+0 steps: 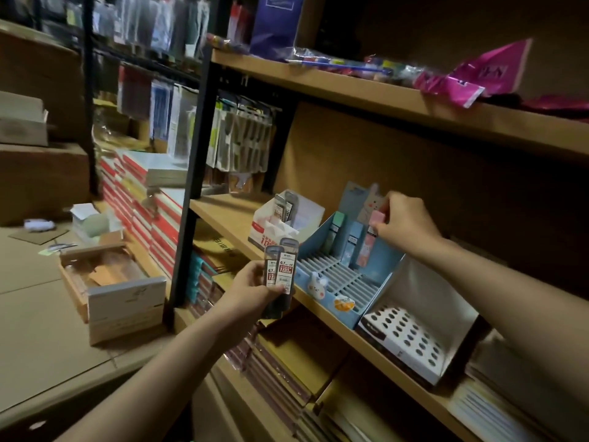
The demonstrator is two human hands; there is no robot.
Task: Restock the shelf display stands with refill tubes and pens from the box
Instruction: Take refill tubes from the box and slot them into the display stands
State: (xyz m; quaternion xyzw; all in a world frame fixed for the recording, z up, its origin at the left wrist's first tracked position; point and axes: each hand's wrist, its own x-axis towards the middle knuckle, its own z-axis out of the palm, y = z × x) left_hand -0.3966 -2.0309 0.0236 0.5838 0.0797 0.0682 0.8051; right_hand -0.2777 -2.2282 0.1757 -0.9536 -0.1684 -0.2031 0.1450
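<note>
My left hand (pixel 255 290) grips a small bunch of dark refill tubes (pixel 280 269) with white and red labels, held in front of the middle shelf's edge. My right hand (pixel 404 223) pinches the top of a pink refill tube (pixel 371 237) standing in the back row of the blue display stand (pixel 338 282). A green tube (pixel 334 232) and a light blue tube (pixel 352 244) stand beside it. To the left, a white and red display stand (pixel 280 223) holds a few dark tubes. A white stand with round holes (pixel 411 339) sits to the right.
The wooden shelf (pixel 223 208) carries the stands. An open cardboard box (pixel 111 282) lies on the floor at the left, beside stacked red and white books (pixel 143 212). Hanging packets (pixel 239 138) fill the rack behind. Pink bags (pixel 471 78) lie on the upper shelf.
</note>
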